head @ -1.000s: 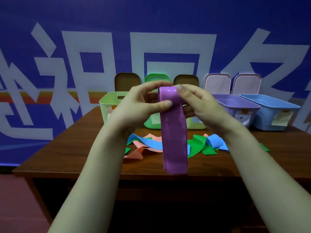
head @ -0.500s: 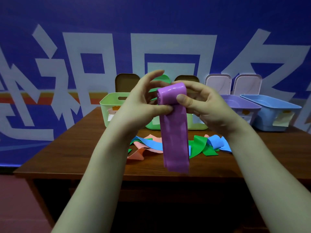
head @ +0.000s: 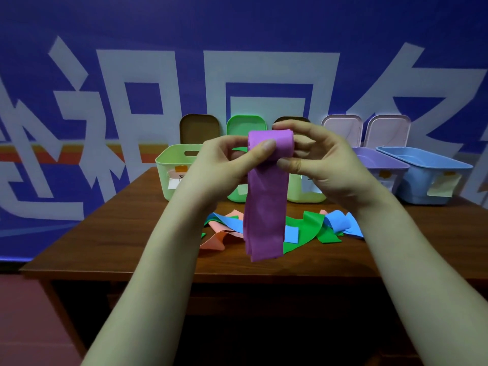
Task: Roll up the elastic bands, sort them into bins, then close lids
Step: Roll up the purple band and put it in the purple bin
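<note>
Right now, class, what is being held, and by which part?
The purple elastic band, pinched at its rolled top end by the left hand and right hand; its tail hangs free.

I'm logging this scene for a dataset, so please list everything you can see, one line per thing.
band: one, purple, held above the table, top rolled, tail hanging
loose bands: several, pink, blue, green, heaped on the table
bins: five, two pale green, one green, one purple, one blue, open, row at the table's back
lids: five, two brown, one green, two pale, upright behind the bins
labels: several, pale paper, on bin fronts
table: one, brown wood, under the bins
banner: one, blue with white shapes, behind the table
left hand: one, grips the roll's left end
right hand: one, grips the roll's right end
</note>
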A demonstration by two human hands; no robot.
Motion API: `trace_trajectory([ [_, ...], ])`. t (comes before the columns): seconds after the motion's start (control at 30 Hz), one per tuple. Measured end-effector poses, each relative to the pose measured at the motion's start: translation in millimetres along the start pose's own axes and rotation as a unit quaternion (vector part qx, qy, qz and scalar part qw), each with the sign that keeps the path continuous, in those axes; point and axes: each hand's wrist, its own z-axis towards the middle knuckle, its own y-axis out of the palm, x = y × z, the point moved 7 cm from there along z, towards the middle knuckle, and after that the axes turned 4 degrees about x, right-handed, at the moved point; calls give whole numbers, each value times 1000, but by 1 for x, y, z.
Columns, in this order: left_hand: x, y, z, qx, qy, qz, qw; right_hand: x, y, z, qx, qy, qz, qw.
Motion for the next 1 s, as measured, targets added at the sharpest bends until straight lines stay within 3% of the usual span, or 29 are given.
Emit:
trace_trajectory([
  [0.2, 1, -1, -2, 4, 13, 28, 1000, 7, -3, -1, -16, 34, -13, 999],
  [0.43, 3, -9, -3, 32, 41, -35, 998, 21, 5, -9, -101, 131, -27, 986],
  [0.73, 4, -7, -6, -3, 49, -57, 997, 17, 10, -3, -15, 102, -40, 994],
  [1.0, -1, -9, -2, 18, 62, -73, 995, 13, 10, 0, -9, 92, -18, 996],
])
